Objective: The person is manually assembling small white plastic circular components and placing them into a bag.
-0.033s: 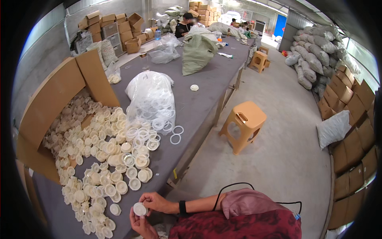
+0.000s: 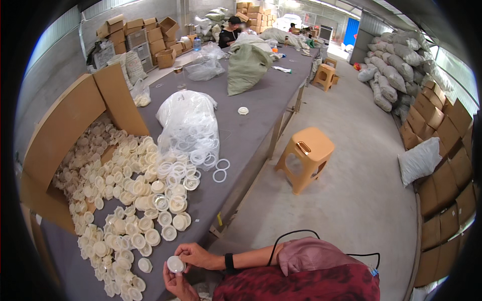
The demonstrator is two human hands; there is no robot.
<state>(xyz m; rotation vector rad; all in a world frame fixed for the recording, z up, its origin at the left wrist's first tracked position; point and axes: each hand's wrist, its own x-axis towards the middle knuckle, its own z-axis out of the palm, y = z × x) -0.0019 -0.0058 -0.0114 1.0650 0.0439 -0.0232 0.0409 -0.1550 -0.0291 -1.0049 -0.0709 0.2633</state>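
Note:
A round, pale plastic cap [image 2: 175,264] is pinched between my two hands, just off the near edge of the table. My left hand [image 2: 179,287] grips it from below, fingers closed at its rim. From the upper right my right hand [image 2: 196,256], with a black band at the wrist, has its fingertips closed on the same cap. Beside them a single cap [image 2: 144,265] lies at the edge of a spread of cream caps [image 2: 131,226]. Clear rings [image 2: 219,175] spill from a plastic bag [image 2: 187,113] farther along the table.
An open cardboard box [image 2: 60,135] lies tipped, caps pouring out. A green sack [image 2: 247,67] and a lone cap [image 2: 243,111] rest on the grey table [image 2: 251,130]. An orange stool [image 2: 306,155] stands to the right. Cartons [image 2: 442,195] line the right wall. A person [image 2: 230,34] sits far back.
The whole view has shifted very slightly. My hands keep hold of the cap in nearly the same place.

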